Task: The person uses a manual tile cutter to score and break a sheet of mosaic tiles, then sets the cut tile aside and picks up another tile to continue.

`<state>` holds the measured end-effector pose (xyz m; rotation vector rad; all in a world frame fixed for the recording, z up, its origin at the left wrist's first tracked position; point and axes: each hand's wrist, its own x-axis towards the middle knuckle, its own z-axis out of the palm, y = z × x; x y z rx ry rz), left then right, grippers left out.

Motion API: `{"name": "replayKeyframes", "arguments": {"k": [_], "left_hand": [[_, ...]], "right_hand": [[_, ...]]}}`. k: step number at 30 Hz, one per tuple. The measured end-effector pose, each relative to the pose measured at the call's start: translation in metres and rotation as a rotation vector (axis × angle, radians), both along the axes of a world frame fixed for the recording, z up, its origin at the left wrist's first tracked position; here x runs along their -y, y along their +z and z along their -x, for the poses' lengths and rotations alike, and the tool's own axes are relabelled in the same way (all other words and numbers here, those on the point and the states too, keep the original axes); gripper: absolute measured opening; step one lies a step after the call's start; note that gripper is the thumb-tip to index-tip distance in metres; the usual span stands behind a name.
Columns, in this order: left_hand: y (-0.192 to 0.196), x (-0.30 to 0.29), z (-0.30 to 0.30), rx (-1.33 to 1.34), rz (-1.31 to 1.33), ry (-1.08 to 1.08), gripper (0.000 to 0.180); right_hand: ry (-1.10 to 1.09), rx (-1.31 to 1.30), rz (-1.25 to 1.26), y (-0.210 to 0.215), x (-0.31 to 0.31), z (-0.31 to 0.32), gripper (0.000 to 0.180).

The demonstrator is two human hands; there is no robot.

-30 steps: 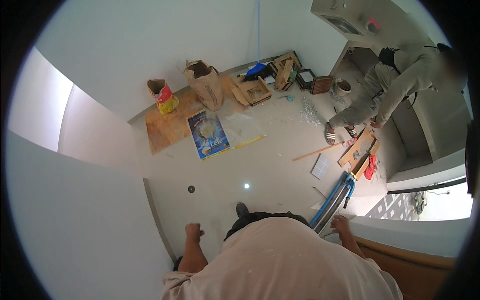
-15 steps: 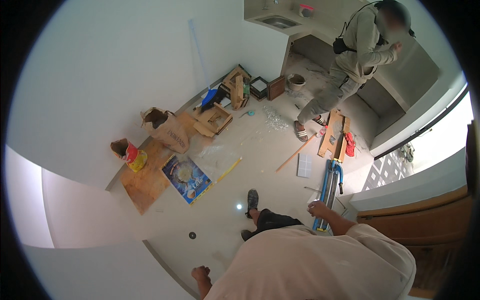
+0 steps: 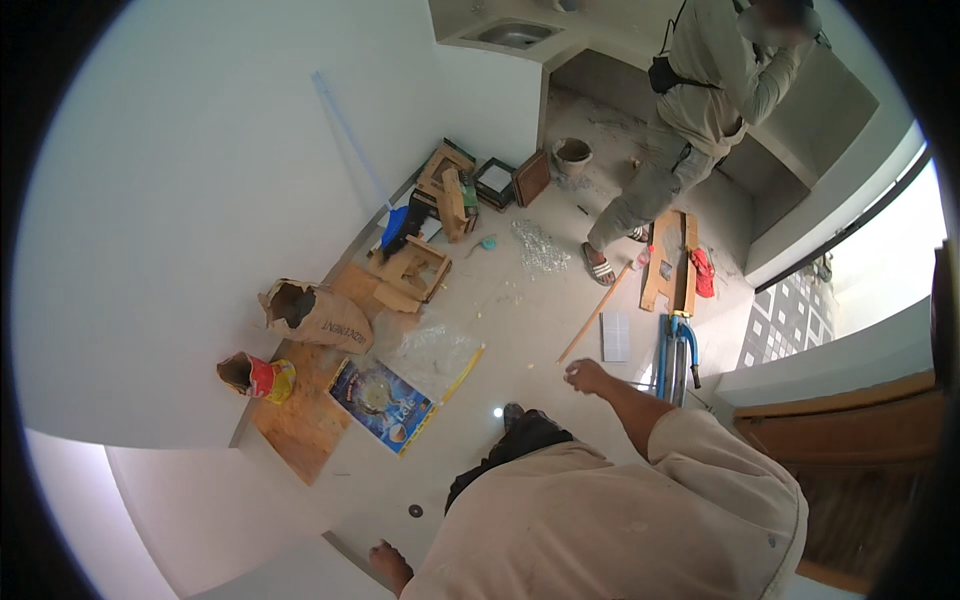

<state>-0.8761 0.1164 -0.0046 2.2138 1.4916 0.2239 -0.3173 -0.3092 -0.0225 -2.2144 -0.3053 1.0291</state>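
My left hand (image 3: 388,562) hangs low by my left side, its fingers curled in and nothing visible in them. My right hand (image 3: 588,378) is held out in front of me, fingers loosely bent and a little apart, with nothing seen in it. Beyond that hand, on the floor, lie a grey tile (image 3: 615,337) and a long wooden handle (image 3: 592,318). A blue tile cutter (image 3: 680,352) is beside them, partly hidden by my arm. Neither hand touches any of these. A small dark disc (image 3: 415,511) lies on the floor near my left hand.
Along the left wall stand a paper cement bag (image 3: 335,322), a red and yellow bag (image 3: 262,378), cardboard boxes (image 3: 455,200) and a blue broom (image 3: 398,218). A printed plastic sack (image 3: 380,402) lies flat. Another person (image 3: 690,130) stands at the counter, near a bucket (image 3: 572,155).
My view has shifted forward as I step. My right hand has swung forward and left, away from the tile cutter. The other person has raised a hand toward their head.
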Motion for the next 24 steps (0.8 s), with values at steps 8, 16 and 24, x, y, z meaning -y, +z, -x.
{"name": "replayKeyframes", "arguments": {"k": [8, 16, 24], "left_hand": [[0.006, -0.054, -0.120, 0.122, 0.625, 0.183, 0.017], [-0.052, -0.198, -0.181, -0.335, -0.140, -1.416, 0.023], [-0.021, -0.224, -0.282, 0.007, 0.812, -0.254, 0.019]], "right_hand": [[-0.541, 0.077, 0.009, 0.016, 0.036, -0.031, 0.039], [0.095, 0.449, 0.622, 0.000, 0.115, 0.121, 0.021], [-1.094, -0.423, 0.328, 0.039, 0.039, 0.350, 0.037]]}}
